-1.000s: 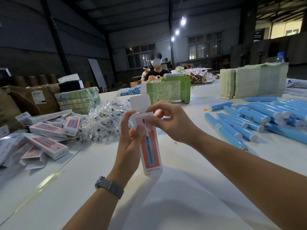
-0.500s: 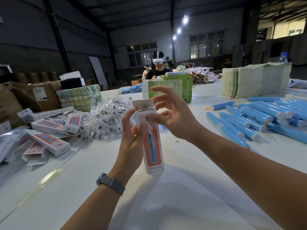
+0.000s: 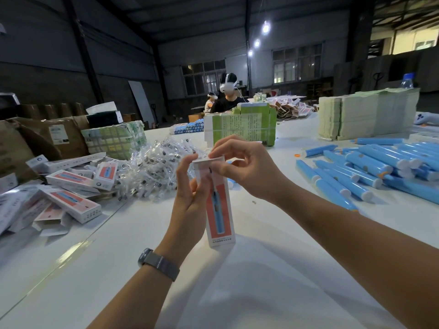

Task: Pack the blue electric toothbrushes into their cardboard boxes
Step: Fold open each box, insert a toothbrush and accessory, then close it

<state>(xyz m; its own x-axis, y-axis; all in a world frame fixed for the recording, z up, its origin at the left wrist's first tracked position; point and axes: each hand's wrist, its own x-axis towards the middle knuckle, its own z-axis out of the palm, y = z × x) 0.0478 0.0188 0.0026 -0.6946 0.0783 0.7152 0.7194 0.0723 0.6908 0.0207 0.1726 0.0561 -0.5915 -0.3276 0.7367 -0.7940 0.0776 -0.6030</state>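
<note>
A: Where's the box?
B: The box (image 3: 219, 205) is upright in front of the chest, held off the table (image 3: 237, 293). The left hand (image 3: 190, 200) wraps its left edge, fingers curled round the back, thumb side near the top corner. The right hand (image 3: 240, 167) pinches at the top flap, fingertips pressing it down onto the opening.

A: Flap closed?
B: It lies flat on top, looks nearly tucked. Can't tell if the tab is fully in.

A: Is there a toothbrush inside?
B: Can't see in. Judging by the flap closing, probably yes.

A: How does it handle?
B: My guess is thin card, light, and it crushes if squeezed mid-panel. Better held by the long edges below the flap, as the left hand does, keeping pressure on the corners, which are stiffer. The printed face looks glossy, so maybe a bit slippery.

A: And the rest?
B: The loose toothbrushes (image 3: 356, 172) lie well right of the grip. They're smooth plastic tubes, so they would likely roll. Finished boxes (image 3: 71, 198) are piled to the left. A heap of small plastic bags (image 3: 152, 172) sits beyond the left hand.
</note>
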